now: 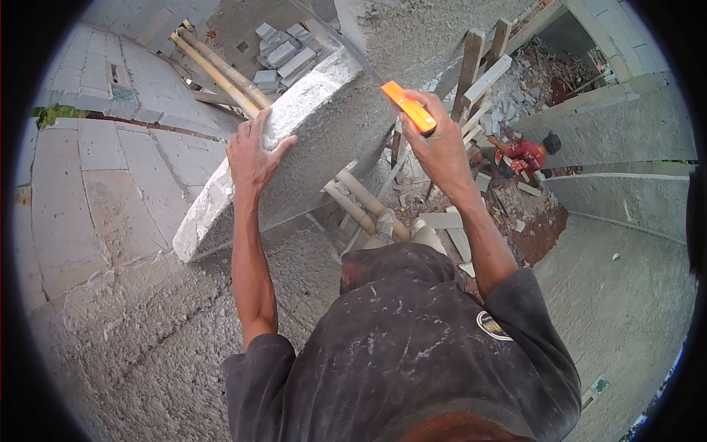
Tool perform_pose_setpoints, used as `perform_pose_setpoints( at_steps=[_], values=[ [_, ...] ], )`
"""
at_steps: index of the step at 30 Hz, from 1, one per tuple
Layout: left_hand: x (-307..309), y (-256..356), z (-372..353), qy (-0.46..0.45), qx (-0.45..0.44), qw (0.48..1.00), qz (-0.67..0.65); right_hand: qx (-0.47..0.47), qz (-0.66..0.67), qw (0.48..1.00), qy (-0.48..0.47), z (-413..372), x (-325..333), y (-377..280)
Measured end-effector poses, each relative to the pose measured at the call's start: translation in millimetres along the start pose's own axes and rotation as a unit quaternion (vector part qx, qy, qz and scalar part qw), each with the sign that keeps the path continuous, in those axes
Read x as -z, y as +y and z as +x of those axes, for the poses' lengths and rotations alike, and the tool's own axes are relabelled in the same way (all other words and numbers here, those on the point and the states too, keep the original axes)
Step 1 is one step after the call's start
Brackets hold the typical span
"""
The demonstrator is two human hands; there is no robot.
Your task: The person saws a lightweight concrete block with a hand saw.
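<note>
My left hand [252, 151] rests on the pale, rough top edge of a concrete wall [313, 85], thumb spread apart and fingers laid over the edge. My right hand [440, 144] is closed around the orange handle of what looks like a hand saw [409, 107]. From the handle a thin grey blade seems to run up and left, seen edge-on beside the far end of the wall top. The wall's grey plastered face lies between my two hands.
Bamboo poles [221, 70] stand to the left and below the wall. A stack of grey blocks [286, 53] lies beyond. Wooden posts [471, 70] rise at right. A person in a red shirt [524, 156] crouches below among rubble. Block walls [118, 177] stand at left.
</note>
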State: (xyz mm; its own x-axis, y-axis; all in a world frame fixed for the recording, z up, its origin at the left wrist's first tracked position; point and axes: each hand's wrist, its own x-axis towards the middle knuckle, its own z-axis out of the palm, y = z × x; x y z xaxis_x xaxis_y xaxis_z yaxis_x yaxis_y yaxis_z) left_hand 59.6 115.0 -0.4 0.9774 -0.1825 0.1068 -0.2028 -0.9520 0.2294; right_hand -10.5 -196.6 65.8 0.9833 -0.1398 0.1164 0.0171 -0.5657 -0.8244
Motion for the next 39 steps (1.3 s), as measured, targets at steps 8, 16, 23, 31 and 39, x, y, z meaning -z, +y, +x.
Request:
perform_pose_setpoints(
  at_steps=[8, 16, 23, 31, 39],
  values=[
    [4.6, 7.0, 9.7, -0.005, 0.005, 1.0, 0.013, -0.036, -0.021, 0.999, 0.024, -108.8, 76.1, 1.3],
    [7.7, 6.8, 14.5, 0.003, 0.01, 1.0, 0.003, -0.003, 0.08, 0.997, 0.013, 14.0, 16.3, 22.7],
    [4.3, 7.7, 11.1, 0.005, 0.014, 1.0, 0.013, -0.071, 0.023, 0.997, 0.002, -101.7, 74.0, 8.4],
    [-0.7, 0.4, 2.2, 0.017, -0.008, 1.0, 0.003, -0.01, 0.058, 0.998, -0.007, 15.5, 11.0, 20.2],
    [6.8, 13.8, 13.2, 0.001, 0.02, 0.999, 0.029, -0.042, 0.046, 0.998, 0.005, -88.6, 66.0, 16.2]
  ],
)
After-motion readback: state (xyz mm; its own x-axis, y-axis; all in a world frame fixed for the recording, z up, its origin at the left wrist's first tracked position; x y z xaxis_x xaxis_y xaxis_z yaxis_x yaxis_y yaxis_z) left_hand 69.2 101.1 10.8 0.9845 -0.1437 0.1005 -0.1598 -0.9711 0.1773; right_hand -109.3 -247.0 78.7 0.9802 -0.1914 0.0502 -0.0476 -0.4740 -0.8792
